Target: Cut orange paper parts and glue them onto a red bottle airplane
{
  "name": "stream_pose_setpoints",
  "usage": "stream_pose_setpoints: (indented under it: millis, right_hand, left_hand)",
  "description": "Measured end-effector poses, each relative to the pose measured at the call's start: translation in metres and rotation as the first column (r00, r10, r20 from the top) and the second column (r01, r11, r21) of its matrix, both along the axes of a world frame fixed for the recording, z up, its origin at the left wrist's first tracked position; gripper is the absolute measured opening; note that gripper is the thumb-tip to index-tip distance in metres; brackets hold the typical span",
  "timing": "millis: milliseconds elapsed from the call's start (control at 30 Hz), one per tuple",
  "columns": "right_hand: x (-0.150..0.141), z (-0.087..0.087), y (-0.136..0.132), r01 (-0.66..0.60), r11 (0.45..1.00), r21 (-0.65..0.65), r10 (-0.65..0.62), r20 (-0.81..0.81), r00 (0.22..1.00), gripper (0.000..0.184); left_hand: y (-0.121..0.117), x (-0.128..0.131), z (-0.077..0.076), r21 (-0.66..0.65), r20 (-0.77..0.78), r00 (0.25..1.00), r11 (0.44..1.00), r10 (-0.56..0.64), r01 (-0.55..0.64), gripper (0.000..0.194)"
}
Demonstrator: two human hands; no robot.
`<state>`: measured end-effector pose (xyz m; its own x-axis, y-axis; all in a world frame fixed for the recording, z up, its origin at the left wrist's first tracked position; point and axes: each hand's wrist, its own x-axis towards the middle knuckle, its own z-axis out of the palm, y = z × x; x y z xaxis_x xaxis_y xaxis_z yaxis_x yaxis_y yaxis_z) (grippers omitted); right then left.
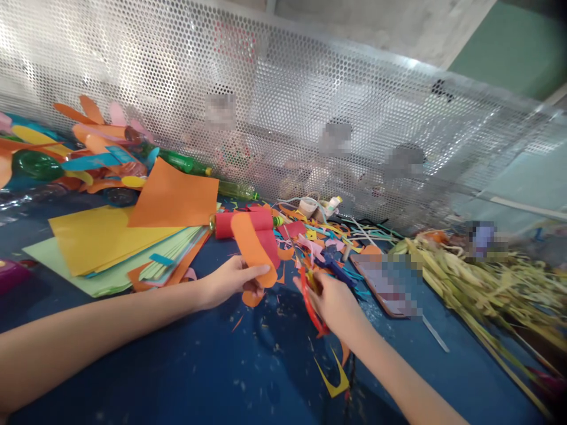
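My left hand (241, 277) pinches a long, round-ended strip of orange paper (250, 242), thumb on top. My right hand (332, 295) is closed around the red handles of a pair of scissors (312, 304); part of the blades is hard to make out against the scraps. Just beyond the orange strip lies a bottle wrapped in red paper (224, 225), with a yellow-green cap at its right end. A smaller rounded orange piece (252, 297) shows under my left fingers.
Stacked coloured paper (106, 248) and an orange sheet (177, 195) lie left, near paper-trimmed bottles (106, 159). Paper scraps (319, 245) spread across the middle. A phone (385, 289) and dried plant strips (482, 289) lie right. A perforated metal panel (283, 100) stands behind, people beyond it.
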<state>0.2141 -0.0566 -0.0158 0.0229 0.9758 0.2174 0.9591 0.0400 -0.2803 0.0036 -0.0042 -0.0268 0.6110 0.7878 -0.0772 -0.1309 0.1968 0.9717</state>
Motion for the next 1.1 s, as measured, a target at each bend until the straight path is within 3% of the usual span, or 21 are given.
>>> stream_pose_setpoints:
  millis: [133, 200, 233, 300, 333, 433, 567, 667, 767, 833, 1000, 1100]
  right_hand:
    - [0.014, -0.008, 0.01, 0.087, 0.996, 0.012, -0.088, 0.176, 0.98, 0.023]
    - [0.016, -0.011, 0.012, 0.056, 0.998, 0.036, -0.063, 0.214, 0.975, 0.021]
    - [0.016, -0.011, 0.011, 0.015, 0.997, 0.078, -0.031, 0.212, 0.977, 0.022]
    - [0.011, -0.011, 0.008, -0.139, 0.974, 0.179, 0.112, 0.152, 0.982, 0.03]
    - [0.008, -0.01, 0.006, -0.236, 0.946, 0.22, 0.219, 0.101, 0.971, 0.035]
    - [-0.004, -0.007, -0.004, -0.471, 0.843, 0.259, 0.497, -0.042, 0.867, 0.044]
    - [-0.012, -0.006, -0.014, -0.546, 0.779, 0.308, 0.598, -0.102, 0.795, 0.024]
    - [-0.014, -0.005, -0.016, -0.524, 0.781, 0.34, 0.6, -0.174, 0.781, 0.01]
    - [-0.015, -0.006, -0.013, -0.43, 0.83, 0.355, 0.531, -0.267, 0.804, 0.002]
    - [-0.015, -0.007, -0.011, -0.365, 0.868, 0.336, 0.469, -0.32, 0.823, 0.006]
    - [-0.015, -0.012, -0.007, -0.291, 0.913, 0.284, 0.385, -0.372, 0.845, 0.01]
    - [-0.016, -0.013, -0.007, -0.283, 0.921, 0.266, 0.37, -0.379, 0.848, 0.011]
  left_hand:
    - [-0.001, -0.001, -0.001, -0.005, -0.05, 0.99, 0.992, -0.13, 0.13, 0.025]
    - [-0.001, -0.003, 0.0, -0.051, -0.032, 0.98, 0.98, -0.196, 0.194, 0.024]
    - [-0.001, -0.004, 0.0, -0.084, -0.012, 0.973, 0.969, -0.232, 0.23, 0.032]
    - [-0.001, -0.005, 0.001, -0.15, 0.027, 0.949, 0.937, -0.314, 0.314, 0.05]
    - [-0.001, -0.006, 0.0, -0.172, 0.033, 0.933, 0.918, -0.358, 0.358, 0.05]
    - [-0.003, -0.006, -0.001, -0.21, -0.011, 0.876, 0.858, -0.482, 0.469, 0.025]
    - [-0.01, -0.004, -0.002, -0.192, -0.062, 0.786, 0.78, -0.615, 0.595, 0.019]
    - [-0.014, 0.0, -0.002, -0.13, 0.088, 0.861, 0.851, -0.501, 0.509, 0.027]
    - [-0.015, 0.004, -0.005, -0.151, 0.245, 0.92, 0.925, -0.306, 0.348, 0.04]
    - [-0.014, 0.005, -0.007, -0.137, 0.268, 0.926, 0.941, -0.266, 0.31, 0.045]
    - [-0.01, 0.006, -0.015, 0.089, 0.004, 0.965, 0.961, -0.263, 0.262, 0.037]
    - [-0.01, 0.006, -0.017, 0.102, -0.051, 0.966, 0.961, -0.252, 0.256, 0.034]
